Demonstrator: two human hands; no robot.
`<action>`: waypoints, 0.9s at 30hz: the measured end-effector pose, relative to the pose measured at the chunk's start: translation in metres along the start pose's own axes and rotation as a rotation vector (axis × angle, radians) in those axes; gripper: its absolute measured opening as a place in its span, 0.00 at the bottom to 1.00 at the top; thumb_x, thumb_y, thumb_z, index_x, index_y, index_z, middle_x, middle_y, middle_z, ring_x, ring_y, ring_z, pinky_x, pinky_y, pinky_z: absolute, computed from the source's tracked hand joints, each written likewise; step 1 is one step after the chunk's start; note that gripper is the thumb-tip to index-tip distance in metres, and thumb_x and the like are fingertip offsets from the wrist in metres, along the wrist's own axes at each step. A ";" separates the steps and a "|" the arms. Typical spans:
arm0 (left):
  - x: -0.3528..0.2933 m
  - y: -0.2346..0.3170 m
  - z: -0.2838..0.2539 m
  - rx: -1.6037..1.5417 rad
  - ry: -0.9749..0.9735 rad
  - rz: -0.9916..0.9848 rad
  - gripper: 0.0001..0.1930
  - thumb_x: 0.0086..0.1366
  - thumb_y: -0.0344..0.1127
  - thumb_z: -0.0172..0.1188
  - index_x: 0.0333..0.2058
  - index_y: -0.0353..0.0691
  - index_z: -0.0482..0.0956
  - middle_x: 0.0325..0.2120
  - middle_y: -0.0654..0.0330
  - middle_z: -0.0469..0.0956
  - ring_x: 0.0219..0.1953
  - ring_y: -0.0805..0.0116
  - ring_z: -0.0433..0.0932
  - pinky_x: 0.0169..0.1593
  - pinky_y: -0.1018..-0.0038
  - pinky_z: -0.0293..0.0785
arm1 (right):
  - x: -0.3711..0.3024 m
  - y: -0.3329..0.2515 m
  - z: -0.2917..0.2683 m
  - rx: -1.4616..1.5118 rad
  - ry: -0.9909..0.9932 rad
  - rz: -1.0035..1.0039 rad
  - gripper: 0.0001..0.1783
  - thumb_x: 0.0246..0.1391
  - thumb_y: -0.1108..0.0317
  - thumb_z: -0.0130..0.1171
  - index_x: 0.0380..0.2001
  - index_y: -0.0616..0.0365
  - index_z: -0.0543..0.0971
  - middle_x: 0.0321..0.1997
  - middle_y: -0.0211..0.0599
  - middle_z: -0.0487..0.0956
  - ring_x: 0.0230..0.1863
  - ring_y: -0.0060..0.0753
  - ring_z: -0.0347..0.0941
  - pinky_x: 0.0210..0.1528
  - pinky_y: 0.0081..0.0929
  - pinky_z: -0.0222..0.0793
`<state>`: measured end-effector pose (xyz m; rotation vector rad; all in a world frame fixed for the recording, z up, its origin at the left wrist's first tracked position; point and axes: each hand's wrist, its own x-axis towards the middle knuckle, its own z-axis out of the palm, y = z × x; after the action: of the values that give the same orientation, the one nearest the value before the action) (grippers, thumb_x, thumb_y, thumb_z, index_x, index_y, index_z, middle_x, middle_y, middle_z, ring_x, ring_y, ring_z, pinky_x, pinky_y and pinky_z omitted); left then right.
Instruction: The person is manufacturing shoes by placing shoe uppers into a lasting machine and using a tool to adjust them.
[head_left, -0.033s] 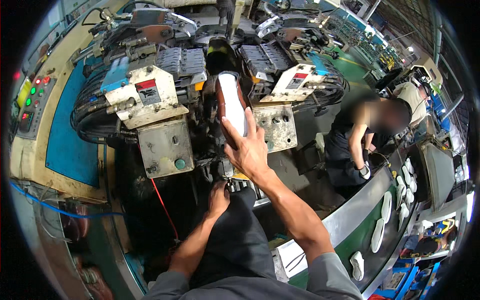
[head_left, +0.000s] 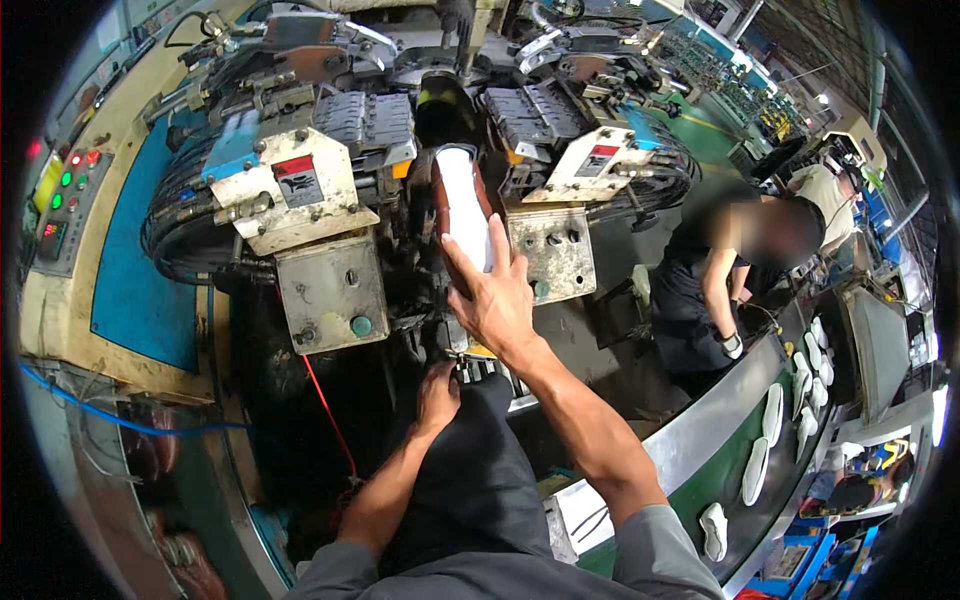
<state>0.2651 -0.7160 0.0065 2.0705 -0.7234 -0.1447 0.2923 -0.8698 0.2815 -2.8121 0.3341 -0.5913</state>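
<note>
I see the right hand (head_left: 497, 300) raised against a shoe (head_left: 462, 205) that stands sole-out in the middle of the lasting machine (head_left: 330, 200); the fingers (head_left: 468, 268) are spread and laid flat along the white sole, thumb out to the side, pressing rather than pinching. The shoe's brown upper shows only as a thin rim around the sole; its toe end runs up into dark machine parts and I cannot make out how it is clamped. The left hand (head_left: 437, 392) sits lower, at the base of the machine just above my dark-trousered knee (head_left: 470, 470); its fingers curl downward out of sight, so I cannot tell whether they grip anything. The space beneath the hands is in deep shadow; a red cable (head_left: 330, 420) crosses it.

On edges and room: the shoe is hemmed in by two grey metal blocks, the left block (head_left: 332, 290) and the right block (head_left: 548, 252), both just beside it; clearance is tight on either side and open only toward me. A control panel (head_left: 62, 190) with lit buttons bends along the left rim. At right, a co-worker (head_left: 715, 290) stands by a green conveyor (head_left: 760, 450) carrying white soles (head_left: 772, 412); the belt's far end is cut off by the rim of the view.
</note>
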 end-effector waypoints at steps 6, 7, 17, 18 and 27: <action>-0.010 -0.002 -0.022 -0.065 0.057 0.054 0.19 0.64 0.22 0.60 0.54 0.30 0.81 0.50 0.43 0.83 0.56 0.40 0.80 0.63 0.54 0.76 | -0.004 0.008 0.011 -0.048 0.104 -0.112 0.46 0.54 0.63 0.71 0.76 0.33 0.69 0.82 0.69 0.51 0.71 0.79 0.61 0.75 0.63 0.62; -0.018 -0.001 -0.027 -0.007 0.062 0.014 0.18 0.63 0.23 0.61 0.52 0.30 0.82 0.53 0.45 0.82 0.57 0.41 0.79 0.63 0.54 0.75 | -0.007 0.009 0.010 -0.035 0.133 -0.169 0.46 0.53 0.64 0.72 0.76 0.41 0.68 0.82 0.70 0.51 0.74 0.79 0.57 0.77 0.63 0.57; -0.042 0.005 -0.042 0.279 0.015 0.064 0.17 0.58 0.28 0.68 0.47 0.34 0.86 0.55 0.52 0.80 0.58 0.45 0.77 0.65 0.51 0.71 | -0.093 0.094 0.156 0.694 -0.127 0.421 0.31 0.53 0.70 0.66 0.62 0.65 0.76 0.66 0.60 0.77 0.68 0.60 0.73 0.73 0.48 0.66; -0.046 -0.001 -0.043 0.309 0.011 0.037 0.17 0.57 0.28 0.68 0.47 0.35 0.86 0.54 0.52 0.80 0.58 0.45 0.77 0.65 0.51 0.71 | -0.076 0.081 0.162 0.809 -0.156 0.431 0.26 0.54 0.67 0.69 0.56 0.65 0.81 0.56 0.53 0.83 0.58 0.49 0.80 0.65 0.45 0.73; -0.037 0.001 -0.035 0.332 0.057 0.029 0.14 0.57 0.29 0.67 0.44 0.38 0.88 0.48 0.56 0.83 0.54 0.50 0.79 0.59 0.53 0.73 | -0.123 0.078 0.117 0.641 -0.340 0.189 0.25 0.55 0.64 0.70 0.55 0.63 0.83 0.54 0.49 0.85 0.57 0.42 0.81 0.62 0.41 0.75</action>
<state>0.2472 -0.6711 0.0215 2.3660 -0.7838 0.0560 0.2181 -0.8876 0.1111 -2.1750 0.2753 -0.1311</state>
